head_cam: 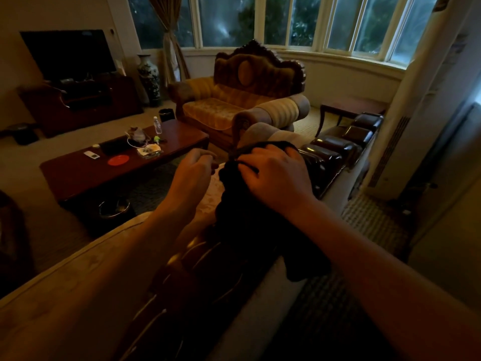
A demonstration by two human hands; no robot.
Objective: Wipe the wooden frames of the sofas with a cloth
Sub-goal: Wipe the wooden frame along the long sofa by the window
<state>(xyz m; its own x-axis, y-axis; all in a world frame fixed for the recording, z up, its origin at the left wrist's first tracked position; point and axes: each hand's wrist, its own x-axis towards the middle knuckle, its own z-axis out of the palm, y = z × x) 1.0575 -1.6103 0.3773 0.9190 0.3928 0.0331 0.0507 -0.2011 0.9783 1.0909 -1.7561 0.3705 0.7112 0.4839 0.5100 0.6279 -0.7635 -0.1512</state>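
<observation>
A dark cloth [250, 220] hangs over the carved wooden top rail [335, 152] of the sofa back in front of me. My right hand [276, 175] grips the cloth's upper edge, fingers curled over it above the rail. My left hand [194, 170] is just left of the cloth with fingers curled toward its edge; whether it pinches the cloth is unclear. The glossy dark rail runs from the lower middle to the right. A second sofa [242, 100] with a carved wooden crest stands further off by the windows.
A dark wooden coffee table [78, 175] with a bottle [157, 125], a red disc and small items stands to the left. A TV on a cabinet [78, 105] is at the far left. A side table [348, 108] and a white standing unit [421, 105] are at right.
</observation>
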